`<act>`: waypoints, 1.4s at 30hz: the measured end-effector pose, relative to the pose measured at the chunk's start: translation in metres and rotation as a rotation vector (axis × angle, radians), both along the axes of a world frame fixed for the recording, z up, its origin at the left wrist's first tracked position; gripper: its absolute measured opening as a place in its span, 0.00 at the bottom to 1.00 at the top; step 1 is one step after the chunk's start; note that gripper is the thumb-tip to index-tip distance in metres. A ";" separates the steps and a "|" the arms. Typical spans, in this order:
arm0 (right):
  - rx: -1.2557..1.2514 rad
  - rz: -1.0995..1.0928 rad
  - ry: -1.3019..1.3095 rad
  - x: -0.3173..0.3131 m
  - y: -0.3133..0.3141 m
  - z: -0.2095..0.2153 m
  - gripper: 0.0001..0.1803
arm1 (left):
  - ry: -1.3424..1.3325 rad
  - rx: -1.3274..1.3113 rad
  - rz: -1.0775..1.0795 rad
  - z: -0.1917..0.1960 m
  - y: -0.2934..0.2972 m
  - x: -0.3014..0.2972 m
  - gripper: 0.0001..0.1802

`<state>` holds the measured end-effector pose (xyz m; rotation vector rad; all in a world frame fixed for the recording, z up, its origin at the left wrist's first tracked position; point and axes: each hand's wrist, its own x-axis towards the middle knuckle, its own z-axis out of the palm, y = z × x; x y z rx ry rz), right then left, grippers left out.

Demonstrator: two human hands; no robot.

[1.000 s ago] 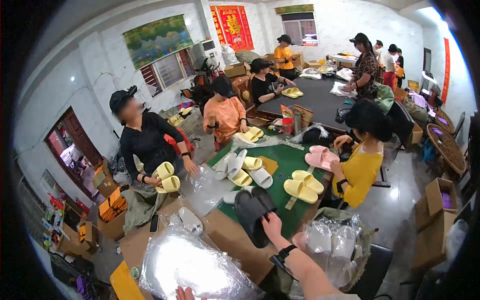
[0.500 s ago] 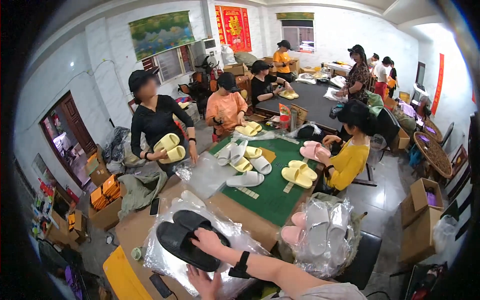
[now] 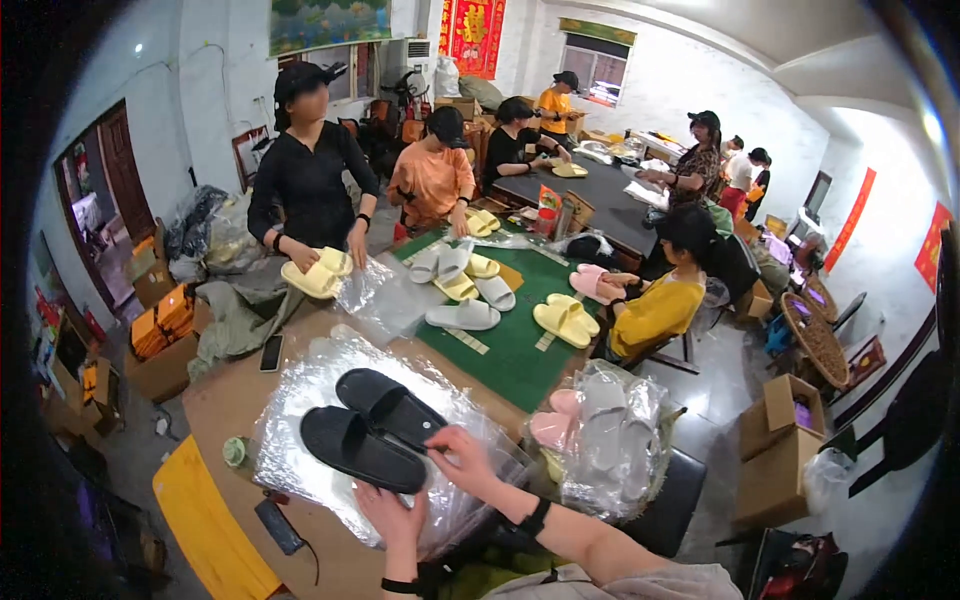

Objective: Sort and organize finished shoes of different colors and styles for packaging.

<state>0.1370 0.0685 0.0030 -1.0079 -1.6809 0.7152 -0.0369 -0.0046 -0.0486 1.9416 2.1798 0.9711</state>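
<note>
A pair of black slide slippers lies side by side on a stack of clear plastic bags (image 3: 290, 425) on the brown table. The far slipper (image 3: 378, 392) has a small pale round spot (image 3: 426, 425) on its heel. My right hand (image 3: 464, 462) is at that heel, thumb and fingers drawn together; anything between them is too small to tell. At the heel of the near slipper (image 3: 345, 447), my left hand (image 3: 392, 513) touches the sole edge with its fingers extended.
Bagged grey and pink slippers (image 3: 605, 435) stand at the right. Yellow and grey slippers (image 3: 463, 316) lie on a green mat (image 3: 490, 365), with co-workers around it. A phone (image 3: 271, 353), a green cup (image 3: 235, 451) and a black device (image 3: 278, 527) lie at the left.
My view has shifted. My right hand has drawn back from over the slippers to the far one's heel. My left hand has moved onto the near heel. The standing co-worker has lowered the yellow slippers.
</note>
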 end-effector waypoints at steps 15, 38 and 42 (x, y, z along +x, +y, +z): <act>-0.234 -0.587 0.016 0.249 -0.095 -0.044 0.04 | -0.140 0.034 0.145 0.023 -0.009 -0.015 0.66; -0.308 -0.785 -0.357 0.427 -0.047 -0.096 0.69 | 0.320 -1.175 -0.822 -0.090 0.019 0.274 0.28; -0.603 -0.717 -0.553 0.389 -0.024 -0.077 0.74 | 0.097 -1.158 -0.823 -0.198 0.023 0.267 0.28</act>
